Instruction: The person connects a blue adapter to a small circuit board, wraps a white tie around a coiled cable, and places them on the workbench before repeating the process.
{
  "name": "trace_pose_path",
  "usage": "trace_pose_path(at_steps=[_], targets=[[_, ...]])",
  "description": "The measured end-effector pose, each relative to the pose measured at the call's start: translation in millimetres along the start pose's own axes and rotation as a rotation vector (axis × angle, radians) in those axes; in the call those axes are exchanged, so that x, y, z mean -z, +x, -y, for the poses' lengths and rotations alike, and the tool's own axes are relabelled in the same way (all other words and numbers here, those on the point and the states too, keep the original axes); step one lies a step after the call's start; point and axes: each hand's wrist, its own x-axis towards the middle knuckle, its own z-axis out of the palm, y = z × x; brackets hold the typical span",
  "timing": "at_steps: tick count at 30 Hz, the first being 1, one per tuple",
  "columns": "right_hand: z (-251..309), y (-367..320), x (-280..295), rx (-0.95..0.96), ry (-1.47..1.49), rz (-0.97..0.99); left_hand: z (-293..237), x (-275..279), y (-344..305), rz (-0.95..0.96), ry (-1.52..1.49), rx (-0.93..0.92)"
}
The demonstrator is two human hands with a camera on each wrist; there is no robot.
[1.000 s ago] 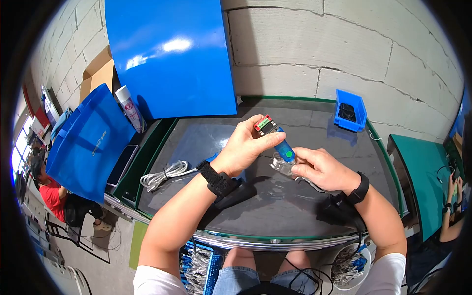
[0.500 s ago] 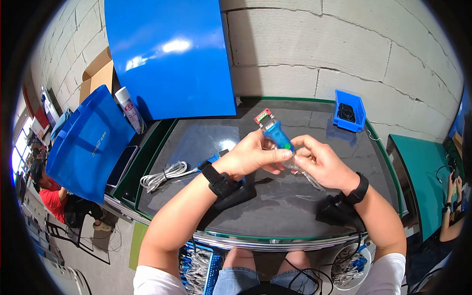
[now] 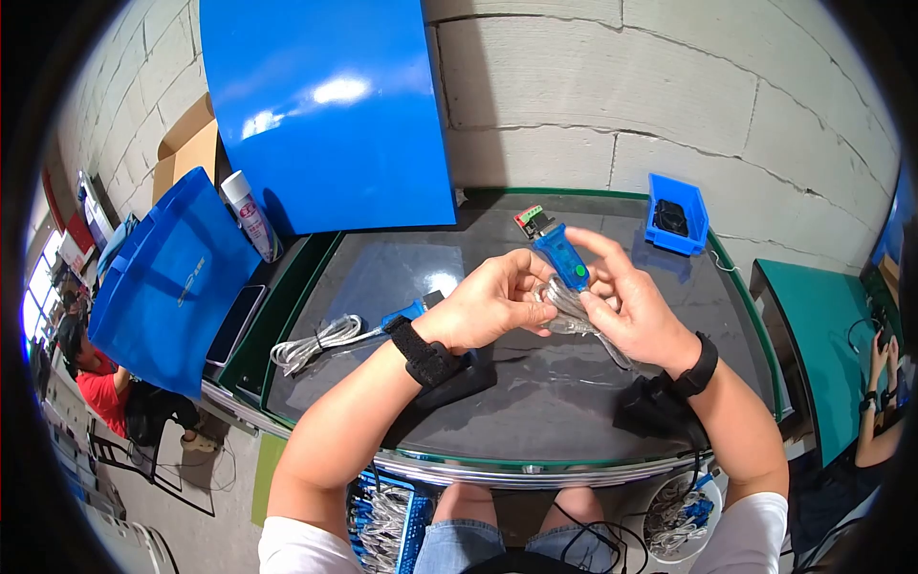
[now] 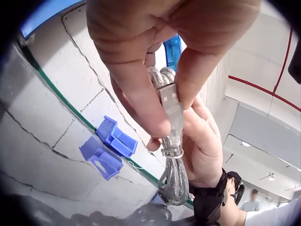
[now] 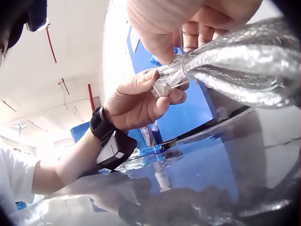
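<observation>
A translucent blue adapter point(image 3: 562, 258) with a red and green terminal block point(image 3: 534, 221) points up and away above both hands. Its grey cable point(image 3: 572, 304) is bundled below it. The left hand point(image 3: 488, 301) pinches the clear USB plug point(image 4: 172, 113) between thumb and fingers. My right hand point(image 3: 636, 311) grips the bundle just under the adapter, thumb on the near side. In the right wrist view the cable loops point(image 5: 244, 61) stick out beyond a thin tie. A second blue adapter point(image 3: 406, 314) with a coiled grey cable point(image 3: 320, 342) lies on the table by the left wrist.
A small blue bin point(image 3: 678, 215) holding a black item stands at the back right. On the left are a spray can point(image 3: 252, 218), a larger blue bin point(image 3: 172, 277) and a phone-like slab point(image 3: 237, 323). Containers of cables point(image 3: 390, 521) sit below the table's front edge point(image 3: 535, 469).
The left hand has shifted from the adapter to the plug and cable. My right hand has moved up around the bundle, and the adapter has tilted and moved slightly right.
</observation>
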Motion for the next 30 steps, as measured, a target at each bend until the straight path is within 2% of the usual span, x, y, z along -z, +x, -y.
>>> trace_pose_path(at_steps=[2,4,6,10,15,19,21,25,27,30], targets=[[3.2,0.3,1.7,0.065,-0.202,0.088,-0.3,-1.0,-0.6,-0.009,-0.002,0.001],[3.6,1.0,2.0,0.036,-0.246,0.106,-0.1,-0.9,-1.2,-0.028,0.012,0.011],[-13.3,4.5,-0.2,0.302,-0.320,0.021,-0.1,-1.4,-1.2,-0.041,0.016,0.012],[-7.6,2.0,2.6,0.275,-0.334,0.053,-2.1,-1.7,-1.5,-0.051,0.025,0.009],[2.0,0.0,0.9,0.104,-0.169,0.053,-3.8,-2.6,-1.9,-0.047,0.041,0.009],[-2.2,1.5,0.3,0.164,-0.194,0.037,0.0,-1.8,-0.6,-0.026,0.031,-0.023],[1.7,-0.4,1.0,0.067,-0.210,0.024,0.3,-3.0,-0.7,-0.027,0.030,-0.022],[-4.8,0.5,-3.0,0.118,-0.188,0.000,0.7,-3.5,-1.6,-0.016,0.032,-0.026],[-9.6,3.1,-3.6,0.324,-0.282,-0.014,1.3,-3.4,-1.0,-0.018,0.019,-0.023],[-7.3,1.2,0.7,0.245,-0.377,0.050,1.0,-3.7,-0.5,-0.024,0.007,-0.019]])
